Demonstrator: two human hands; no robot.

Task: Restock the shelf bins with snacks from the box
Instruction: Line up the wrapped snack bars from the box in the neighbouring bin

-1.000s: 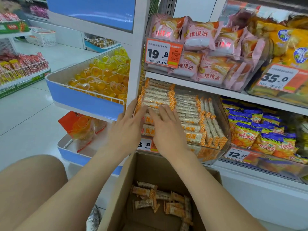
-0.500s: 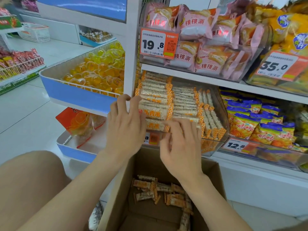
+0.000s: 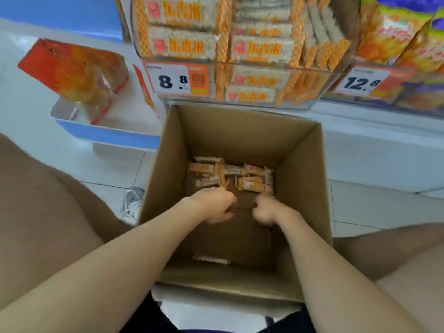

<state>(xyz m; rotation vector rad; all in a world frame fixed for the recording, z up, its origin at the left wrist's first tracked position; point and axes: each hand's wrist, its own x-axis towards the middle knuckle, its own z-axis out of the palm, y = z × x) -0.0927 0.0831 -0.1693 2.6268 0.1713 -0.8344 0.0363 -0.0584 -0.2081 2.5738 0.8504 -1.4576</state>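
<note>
Both my arms reach down into the open cardboard box [image 3: 168,179], which stands on the floor between my knees, right below the shelf; my left hand [image 3: 215,207] and my right hand [image 3: 266,210] are over the middle of the box's bottom, near each other but apart, with a narrow gap between them; the fingers of both are curled under at the near edge of the snack bars [image 3: 230,174], though I cannot tell whether either grips a bar; the snack bars lie in a loose heap along the box's far wall, spread almost from corner to corner; a lone bar [image 3: 211,260] lies flat by the near wall; just beyond the box's far edge the clear shelf bin [image 3: 307,102] is packed with stacked bars [image 3: 182,44] in the same orange and white, an 8.8 price tag [image 3: 176,79] at its front left corner; right of it purple and orange bags [image 3: 394,27] sit behind a 12.8 price tag [image 3: 362,80]; to the left an orange packet [image 3: 72,68] leans in a blue-edged tray [image 3: 108,135]; a white shoe [image 3: 132,203] shows beside the box's left wall.
</note>
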